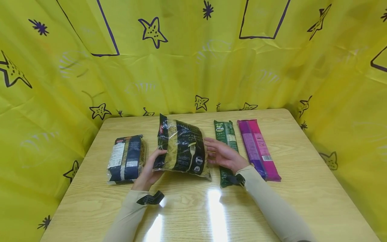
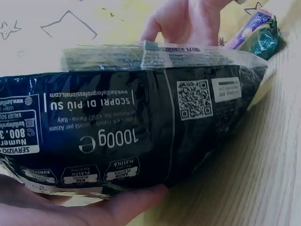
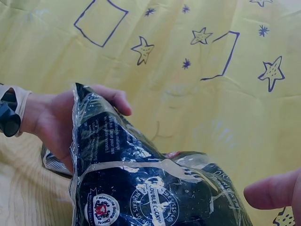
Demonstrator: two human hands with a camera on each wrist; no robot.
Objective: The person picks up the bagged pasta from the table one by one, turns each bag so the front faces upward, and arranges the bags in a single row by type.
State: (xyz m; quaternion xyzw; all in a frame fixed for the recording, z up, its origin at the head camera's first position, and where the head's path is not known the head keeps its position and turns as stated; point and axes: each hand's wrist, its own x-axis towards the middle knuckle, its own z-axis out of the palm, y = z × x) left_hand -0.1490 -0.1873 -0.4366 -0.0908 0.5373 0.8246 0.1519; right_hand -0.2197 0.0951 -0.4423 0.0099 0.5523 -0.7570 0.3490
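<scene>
Your left hand [image 1: 150, 169], nearer, grips left edge of plump black-and-clear plastic pasta bag [image 1: 182, 148]. Your right hand [image 1: 223, 155], fingers loosely extended, at bag's right edge; contact unclear. Bag's long axis crosswise, over pale wood-grain table [image 1: 187, 201]. Right of bag: slim green plastic packet [image 1: 226, 134].

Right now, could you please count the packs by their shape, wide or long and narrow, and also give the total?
Wide: 2 (black pack, blue pack)
Long and narrow: 2 (green pack, pink-purple pack)
Total: 4
</scene>
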